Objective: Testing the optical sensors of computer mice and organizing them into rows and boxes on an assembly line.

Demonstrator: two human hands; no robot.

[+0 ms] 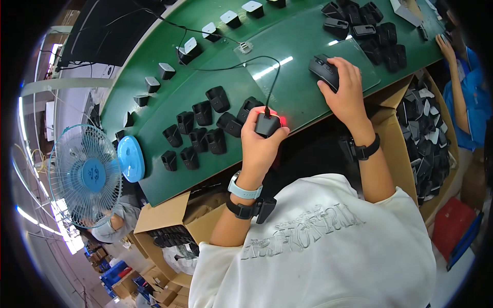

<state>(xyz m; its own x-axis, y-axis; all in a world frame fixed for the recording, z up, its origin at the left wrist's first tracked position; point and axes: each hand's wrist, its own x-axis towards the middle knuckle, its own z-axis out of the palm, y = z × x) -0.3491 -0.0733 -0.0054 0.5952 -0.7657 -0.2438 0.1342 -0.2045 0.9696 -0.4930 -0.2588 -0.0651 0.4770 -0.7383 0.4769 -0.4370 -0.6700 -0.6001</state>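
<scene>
Raised lettering (303, 231) crosses the white shirt (328, 277); fan hub (93, 175) markings are illegible.

The left hand (261, 148) holds a black plastic block (267, 126) at the green tabletop (158, 186) — black cable (278, 82) plugged in, red light (283, 121) glowing at its right. The right hand (346, 92) clasps a black computer mouse (322, 70). Black plastic housings (202, 114) lie left — a blue wire-caged fan (94, 175) farther left.

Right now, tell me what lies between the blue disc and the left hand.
The head view shows black cases on the green table between the disc and left hand.
</scene>
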